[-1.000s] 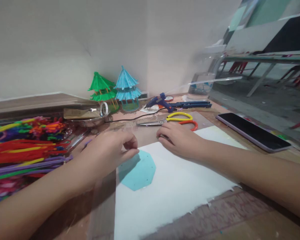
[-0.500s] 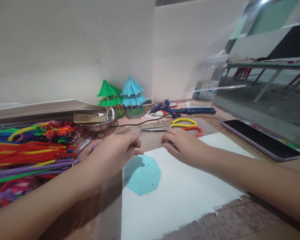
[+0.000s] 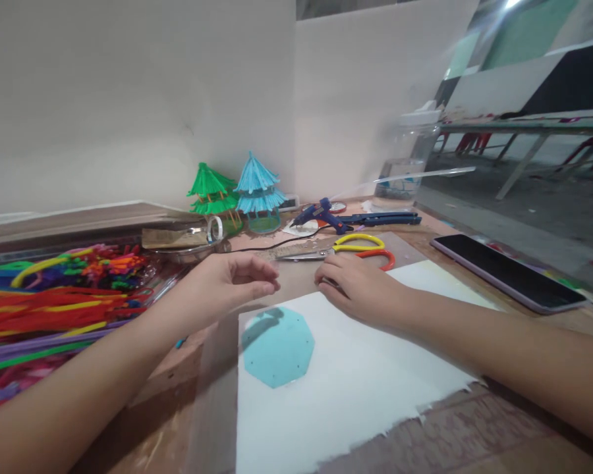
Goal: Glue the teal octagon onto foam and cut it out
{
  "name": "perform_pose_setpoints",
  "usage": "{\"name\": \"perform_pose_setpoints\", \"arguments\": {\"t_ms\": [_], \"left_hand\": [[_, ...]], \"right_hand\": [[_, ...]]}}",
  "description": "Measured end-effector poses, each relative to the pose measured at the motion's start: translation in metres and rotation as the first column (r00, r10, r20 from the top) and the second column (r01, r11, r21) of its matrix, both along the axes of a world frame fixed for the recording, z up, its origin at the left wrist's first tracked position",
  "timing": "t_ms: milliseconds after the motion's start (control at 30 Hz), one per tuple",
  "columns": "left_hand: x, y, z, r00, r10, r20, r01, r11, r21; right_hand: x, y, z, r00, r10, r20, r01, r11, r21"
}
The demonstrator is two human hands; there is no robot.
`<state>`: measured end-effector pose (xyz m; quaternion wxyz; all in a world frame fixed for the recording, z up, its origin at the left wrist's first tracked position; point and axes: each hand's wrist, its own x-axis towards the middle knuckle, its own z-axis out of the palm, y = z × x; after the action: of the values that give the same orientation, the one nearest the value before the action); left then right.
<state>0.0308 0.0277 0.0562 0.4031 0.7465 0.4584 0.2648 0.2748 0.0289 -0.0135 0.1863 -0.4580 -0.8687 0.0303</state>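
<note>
A flat teal octagon (image 3: pixel 277 346) with small dots lies on a white paper sheet (image 3: pixel 356 382). My left hand (image 3: pixel 227 283) hovers just above and behind the octagon, fingers loosely curled and holding nothing that I can see. My right hand (image 3: pixel 358 286) rests palm down on the far edge of the sheet, its fingertips close to the scissors (image 3: pixel 346 247) with yellow and orange handles.
A heap of coloured pipe cleaners (image 3: pixel 54 296) fills the left. Green (image 3: pixel 210 191) and blue (image 3: pixel 259 191) pipe-cleaner pagodas stand by the wall. A blue glue gun (image 3: pixel 321 214), a tape roll (image 3: pixel 216 228), a clear jar (image 3: pixel 405 164) and a phone (image 3: pixel 507 271) lie behind and right.
My left hand has lifted off the teal octagon's edge and risen slightly, fingers opening a little. The right hand stays on the sheet. The view shifted a bit.
</note>
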Motion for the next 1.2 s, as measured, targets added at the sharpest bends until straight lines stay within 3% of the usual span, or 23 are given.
{"name": "perform_pose_setpoints", "arguments": {"t_ms": [333, 767, 900, 1033, 1100, 1200], "left_hand": [[0.002, -0.002, -0.002, 0.999, 0.048, -0.008, -0.048, 0.995, 0.083], [0.001, -0.014, 0.005, 0.99, -0.105, 0.089, 0.082, 0.97, 0.231], [-0.002, -0.04, 0.018, 0.96, -0.259, -0.108, 0.273, 0.951, 0.147], [-0.002, -0.053, 0.031, 0.807, -0.504, -0.307, 0.553, 0.827, 0.096], [-0.002, -0.045, 0.027, 0.745, -0.485, -0.458, 0.598, 0.79, 0.137], [-0.001, -0.027, 0.01, 0.693, -0.293, -0.659, 0.547, 0.809, 0.215]], "right_hand": [[0.002, 0.0, -0.001, 1.0, 0.014, 0.003, -0.014, 1.0, 0.006], [0.004, 0.0, 0.0, 1.0, 0.021, 0.005, -0.021, 0.999, 0.036], [0.002, 0.0, 0.001, 1.0, -0.016, 0.026, 0.015, 1.0, 0.009], [0.002, -0.002, 0.001, 1.0, -0.015, -0.004, 0.015, 1.0, 0.021], [0.002, -0.002, 0.0, 1.0, -0.001, -0.01, 0.001, 1.0, 0.029], [0.003, -0.001, -0.001, 1.0, 0.008, -0.015, -0.008, 0.999, 0.035]]}}
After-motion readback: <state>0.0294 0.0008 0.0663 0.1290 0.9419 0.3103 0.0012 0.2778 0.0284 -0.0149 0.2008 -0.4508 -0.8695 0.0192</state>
